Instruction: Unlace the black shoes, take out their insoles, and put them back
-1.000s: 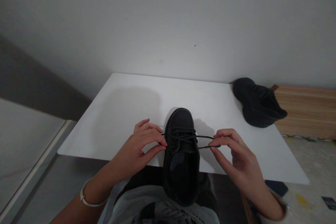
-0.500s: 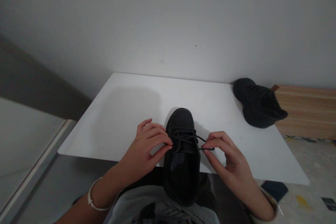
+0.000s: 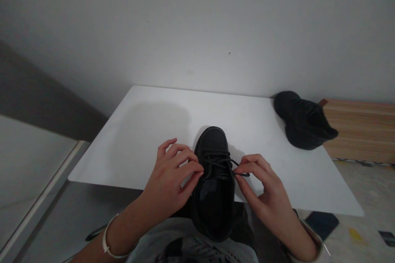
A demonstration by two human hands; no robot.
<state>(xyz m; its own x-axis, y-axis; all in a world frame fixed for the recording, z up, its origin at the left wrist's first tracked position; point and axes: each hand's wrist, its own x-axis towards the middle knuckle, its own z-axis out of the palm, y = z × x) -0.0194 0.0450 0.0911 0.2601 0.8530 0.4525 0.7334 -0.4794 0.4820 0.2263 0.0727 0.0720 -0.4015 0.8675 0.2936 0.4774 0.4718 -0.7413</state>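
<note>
A black lace-up shoe [image 3: 212, 137] stands at the front edge of the white table, toe pointing away from me and heel overhanging towards my lap. My right hand [image 3: 261, 181] is at its right side, thumb and fingers pinched on the black shoelace [image 3: 246, 174], which forms a small loop by the eyelets. On the opposite side, my left hand [image 3: 175, 172] has thumb and index finger closed at the left eyelet flap, apparently on the lace; the fingertips cover most of it. Its other fingers are loosely bent.
Another black shoe [image 3: 304, 121] rests at the table's right back corner, partly past the edge. The white table [image 3: 154, 131] meets a plain wall [image 3: 197, 28] behind. Right of the table is a wood-grain board [image 3: 364, 131]; a white panel [image 3: 33, 168] stands on the left.
My right hand has moved slightly left, closer to the shoe, with the lace loop. My left hand has shifted only a little at the eyelet flap. The shoe stays in place.
</note>
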